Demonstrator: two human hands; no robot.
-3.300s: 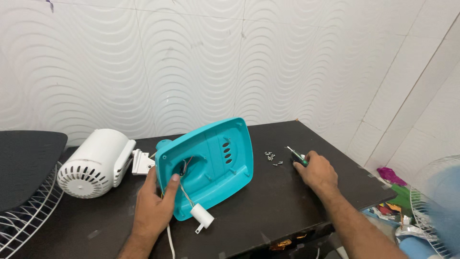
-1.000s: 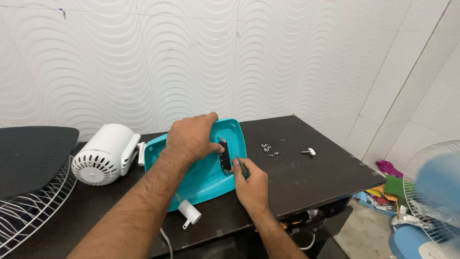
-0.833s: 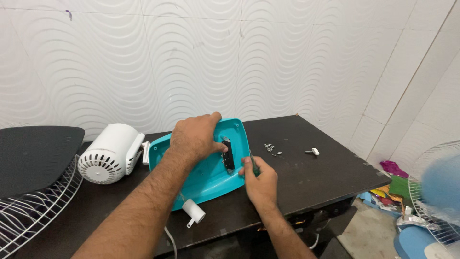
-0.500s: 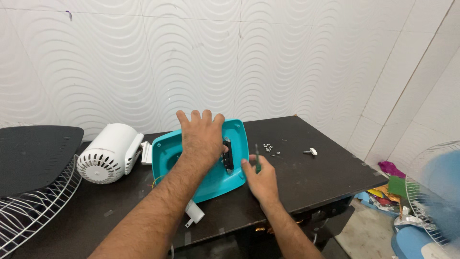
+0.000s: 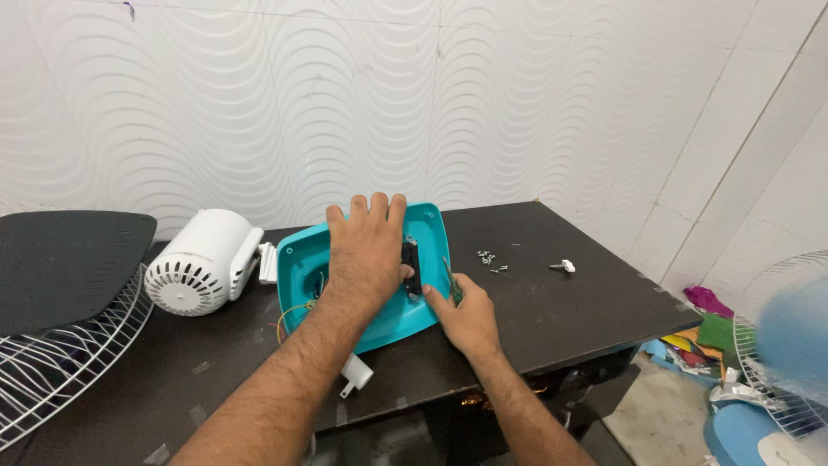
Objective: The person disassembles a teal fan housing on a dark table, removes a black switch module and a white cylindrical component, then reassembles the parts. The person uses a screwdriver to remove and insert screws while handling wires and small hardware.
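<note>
A teal plastic fan base (image 5: 298,269) lies on the dark table (image 5: 552,311), its hollow side up. My left hand (image 5: 366,244) rests flat on it, fingers spread toward its far edge. A black switch block (image 5: 411,267) sits inside the base just right of that hand. At the base's right edge, my right hand (image 5: 466,317) holds a thin green-handled screwdriver (image 5: 449,278) pointing up and away. Coloured wires (image 5: 290,314) and a white plug (image 5: 354,374) trail from the near left side.
A white fan motor housing (image 5: 197,262) lies left of the base. A wire fan guard (image 5: 60,362) and a dark panel (image 5: 60,263) sit at far left. Small screws (image 5: 488,257) and a white part (image 5: 564,266) lie to the right. Another fan (image 5: 785,345) stands on the floor at right.
My left hand has flattened and spread over the base, where before it gripped the top. My right hand with the screwdriver stays at the base's right edge.
</note>
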